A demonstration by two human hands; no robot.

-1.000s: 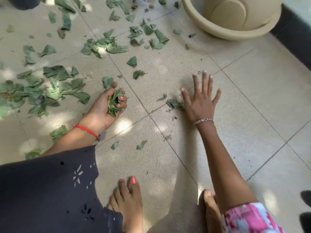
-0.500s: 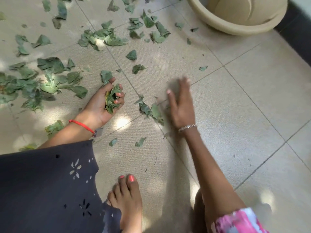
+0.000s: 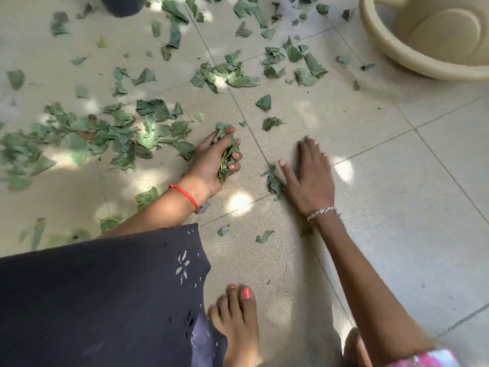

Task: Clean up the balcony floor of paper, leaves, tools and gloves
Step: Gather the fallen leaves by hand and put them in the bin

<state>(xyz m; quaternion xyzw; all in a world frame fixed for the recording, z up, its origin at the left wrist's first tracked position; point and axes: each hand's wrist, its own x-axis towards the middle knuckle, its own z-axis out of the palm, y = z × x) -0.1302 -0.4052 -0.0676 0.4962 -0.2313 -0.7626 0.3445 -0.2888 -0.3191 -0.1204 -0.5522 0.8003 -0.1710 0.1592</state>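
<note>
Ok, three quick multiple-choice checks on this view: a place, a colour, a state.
1. Where does the beige basin stand?
A) top right
B) bottom left
C) between the hands
2. What colour is the band on the left wrist?
A) blue
B) red
C) white
3. What is the left hand doing?
A) lying flat, empty
B) holding a glove
C) gripping a bunch of leaves

1 A: its rim fills the upper right corner.
2 B: a red thread circles that wrist.
3 C: its fingers curl round green leaves.
</note>
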